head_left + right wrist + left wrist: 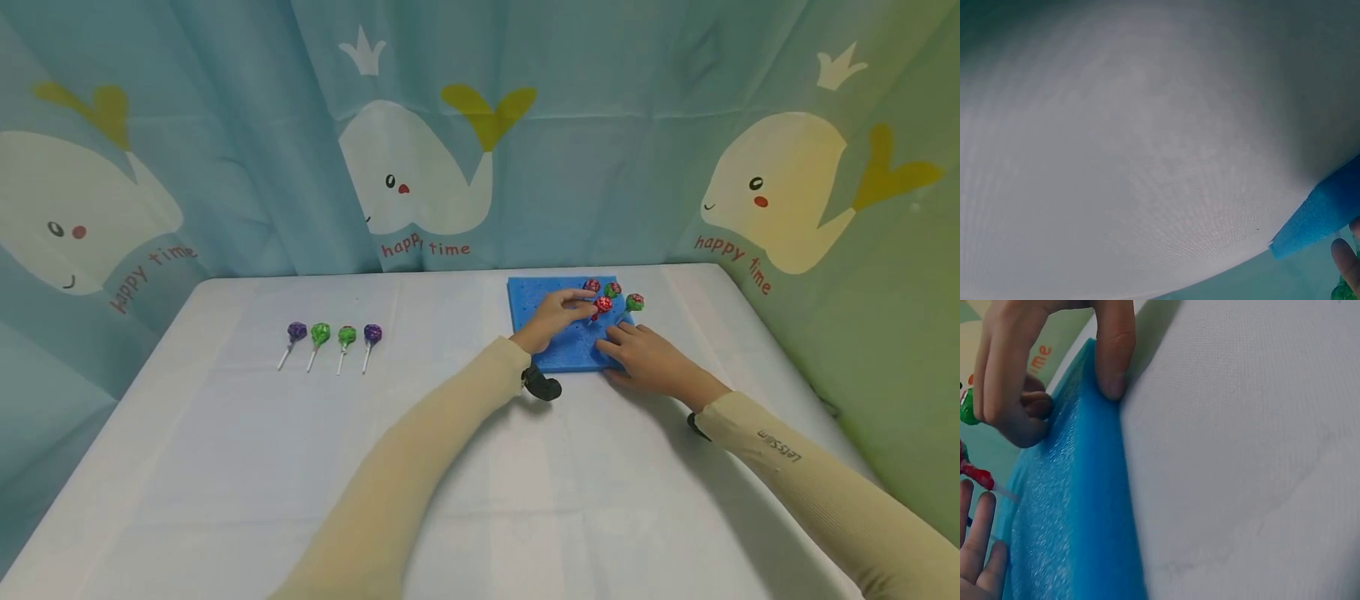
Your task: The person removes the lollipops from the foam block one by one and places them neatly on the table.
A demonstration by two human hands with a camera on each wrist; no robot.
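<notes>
A blue foam board (570,354) lies flat on the table, with several wrapped lollipops standing in its right part. My left hand (557,319) reaches over the board, its fingertips beside a red lollipop (602,305). In the left wrist view, that hand's visible fingers (984,515) are straight and spread near the red wrapper (975,475), whose stick meets the foam. My right hand (651,360) grips the board's near right corner, thumb against the side and fingers bent over the top. Behind it stands a green lollipop (635,302). A red-and-green lollipop (612,289) and another red one (592,285) stand farther back.
On the left of the white table (420,467), a purple lollipop (297,332), a green one (320,333), another green one (347,335) and another purple one (372,333) lie in a row. A whale-print curtain (600,183) hangs behind the table.
</notes>
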